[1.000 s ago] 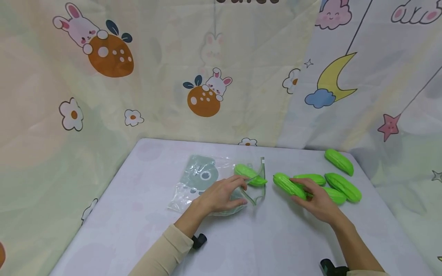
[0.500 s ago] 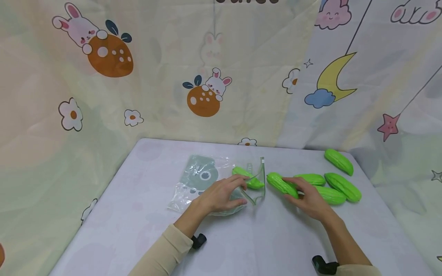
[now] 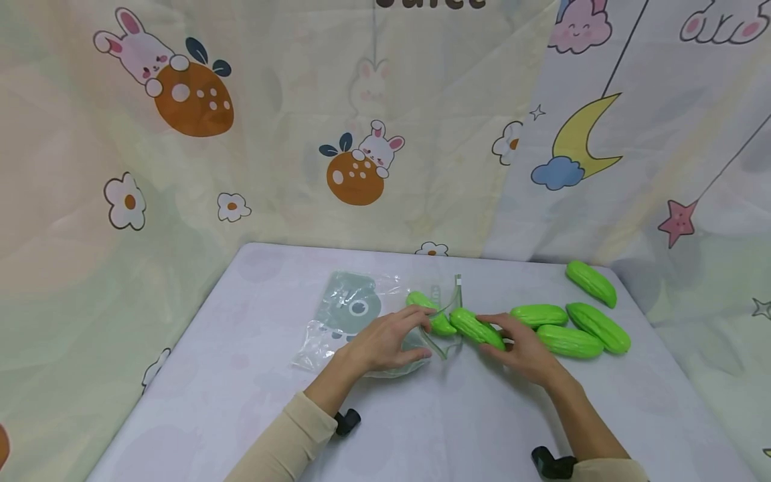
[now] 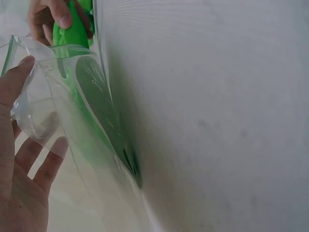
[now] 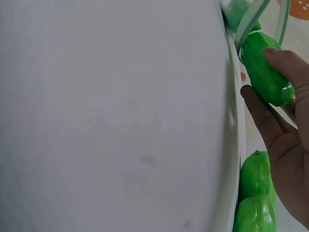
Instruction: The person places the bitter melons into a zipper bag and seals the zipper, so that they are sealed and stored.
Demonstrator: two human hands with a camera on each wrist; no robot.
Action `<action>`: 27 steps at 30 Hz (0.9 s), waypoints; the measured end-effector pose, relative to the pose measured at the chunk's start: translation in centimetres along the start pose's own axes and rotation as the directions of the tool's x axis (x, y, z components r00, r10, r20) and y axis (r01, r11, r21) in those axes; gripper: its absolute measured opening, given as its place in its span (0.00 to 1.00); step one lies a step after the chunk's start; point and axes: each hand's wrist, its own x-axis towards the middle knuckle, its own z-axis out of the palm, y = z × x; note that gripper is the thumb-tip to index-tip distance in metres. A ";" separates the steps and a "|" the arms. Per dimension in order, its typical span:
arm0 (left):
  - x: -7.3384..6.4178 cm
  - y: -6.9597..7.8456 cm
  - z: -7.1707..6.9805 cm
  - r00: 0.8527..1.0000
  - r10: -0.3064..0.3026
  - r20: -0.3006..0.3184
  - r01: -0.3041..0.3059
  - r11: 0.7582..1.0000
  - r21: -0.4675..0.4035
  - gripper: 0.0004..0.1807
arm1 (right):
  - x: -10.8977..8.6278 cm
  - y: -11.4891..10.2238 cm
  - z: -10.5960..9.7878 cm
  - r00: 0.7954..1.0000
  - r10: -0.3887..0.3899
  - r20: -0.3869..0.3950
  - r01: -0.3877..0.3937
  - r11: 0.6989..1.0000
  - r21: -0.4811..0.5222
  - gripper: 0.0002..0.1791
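Observation:
My right hand (image 3: 518, 345) grips a bright green, ridged, cucumber-like vegetable (image 3: 477, 328) between thumb and fingers. Its far end lies right at the mouth of a clear plastic zip bag (image 3: 319, 345), and the right wrist view shows the vegetable (image 5: 263, 67) beside the pale green zip strip (image 5: 251, 21). At that mouth, my left hand (image 3: 388, 338) holds the film, thumb and fingers spread apart; in the left wrist view the bag (image 4: 79, 159) gapes beside the thumb. Inside the opening lies another green vegetable (image 3: 444, 326), partly hidden by left fingers.
Several more green vegetables (image 3: 569, 341) lie to the right of my right hand, one of them (image 3: 591, 283) by the far right corner of the white table (image 3: 253, 402). Behind the table hangs a printed cloth (image 3: 271, 147). A black wrist device (image 3: 551, 463) shows at each sleeve.
My right hand has moved left with its vegetable, from beside the others to the bag's mouth. The vegetable in the bag has shifted and turned slightly. My left hand stays in place.

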 end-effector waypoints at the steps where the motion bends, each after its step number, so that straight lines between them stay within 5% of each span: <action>1: 0.0 0.0 0.0 1.000 0.001 0.000 -0.001 1.000 -0.003 0.20 | 0.1 -0.1 0.1 1.000 0.003 0.004 -0.003 1.000 0.002 0.30; 17: -0.1 -0.2 0.0 1.000 0.025 -0.016 -0.025 1.000 0.001 0.19 | 2.0 -1.2 2.2 0.999 0.038 0.033 -0.038 0.999 -0.003 0.26; 27: -0.1 -0.2 0.0 1.000 0.019 -0.019 -0.019 1.000 -0.008 0.19 | 2.3 -1.3 2.6 0.997 0.027 0.078 -0.036 0.993 0.114 0.31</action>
